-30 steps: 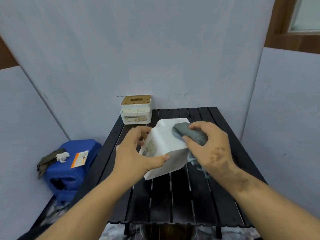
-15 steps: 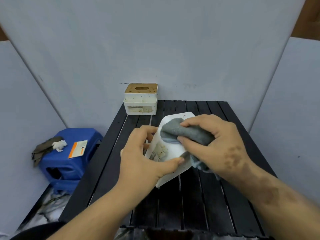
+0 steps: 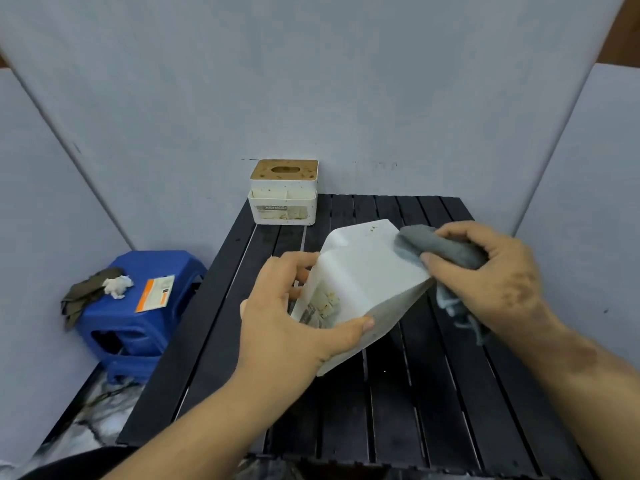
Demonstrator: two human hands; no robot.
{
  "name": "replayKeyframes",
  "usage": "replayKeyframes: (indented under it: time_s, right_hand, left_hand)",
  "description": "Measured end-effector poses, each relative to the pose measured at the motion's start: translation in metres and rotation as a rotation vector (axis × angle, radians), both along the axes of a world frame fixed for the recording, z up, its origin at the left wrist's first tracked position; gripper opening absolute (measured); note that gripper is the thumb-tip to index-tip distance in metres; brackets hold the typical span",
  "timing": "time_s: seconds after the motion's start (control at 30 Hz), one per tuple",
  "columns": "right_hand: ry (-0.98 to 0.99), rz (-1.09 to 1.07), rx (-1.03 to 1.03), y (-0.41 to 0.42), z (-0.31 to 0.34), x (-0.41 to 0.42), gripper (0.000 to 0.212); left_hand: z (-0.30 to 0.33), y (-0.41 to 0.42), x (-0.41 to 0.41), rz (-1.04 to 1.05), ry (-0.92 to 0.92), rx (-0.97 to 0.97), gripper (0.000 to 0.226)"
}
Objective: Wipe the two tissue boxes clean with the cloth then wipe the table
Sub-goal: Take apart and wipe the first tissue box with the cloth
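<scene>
My left hand [image 3: 287,317] grips a white tissue box [image 3: 363,275], tilted on its side above the black slatted table [image 3: 398,410], thumb along its lower edge. A few brown specks show near the box's top corner. My right hand [image 3: 491,278] holds a bunched grey cloth [image 3: 440,247] and presses it against the box's upper right edge. A second white tissue box [image 3: 282,202] with a speckled wooden lid stands upright at the table's back left corner.
Grey partition panels close in the table at the back and both sides. A blue plastic stool [image 3: 135,306] stands left of the table, carrying a dark rag, a crumpled white tissue and an orange-and-white card [image 3: 156,292].
The cloth has swept from the middle of the held box out to its upper right edge. The box has turned to show more of its broad white face.
</scene>
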State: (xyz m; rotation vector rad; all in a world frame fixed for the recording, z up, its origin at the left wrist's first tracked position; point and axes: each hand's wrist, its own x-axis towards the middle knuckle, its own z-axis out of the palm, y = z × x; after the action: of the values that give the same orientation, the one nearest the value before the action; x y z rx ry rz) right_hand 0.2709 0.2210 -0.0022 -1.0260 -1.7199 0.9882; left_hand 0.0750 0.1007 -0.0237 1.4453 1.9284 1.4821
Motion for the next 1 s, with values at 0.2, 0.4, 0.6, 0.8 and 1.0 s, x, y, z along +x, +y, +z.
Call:
replayKeyframes:
  time_s: [0.2, 0.4, 0.6, 0.8, 1.0]
  right_hand:
    - [-0.149, 0.207, 0.47, -0.045, 0.005, -0.025, 0.025]
    - [-0.015, -0.102, -0.023, 0.008, -0.001, -0.008, 0.019]
    - [-0.139, 0.129, 0.446, -0.015, 0.002, -0.032, 0.024]
    - [-0.132, -0.152, 0.31, 0.004, 0.002, -0.03, 0.023]
    - [0.085, -0.046, 0.132, 0.01, 0.004, -0.024, 0.018]
  left_hand:
    - [-0.003, 0.0, -0.006, -0.025, -0.003, 0.007, 0.068]
    - [-0.002, -0.004, -0.001, -0.032, 0.035, -0.009, 0.07]
    - [-0.004, -0.006, -0.005, -0.058, 0.081, -0.006, 0.07]
    - [-0.005, -0.008, -0.002, -0.083, 0.141, 0.001, 0.073]
    - [-0.005, -0.009, -0.006, -0.088, 0.171, -0.006, 0.073]
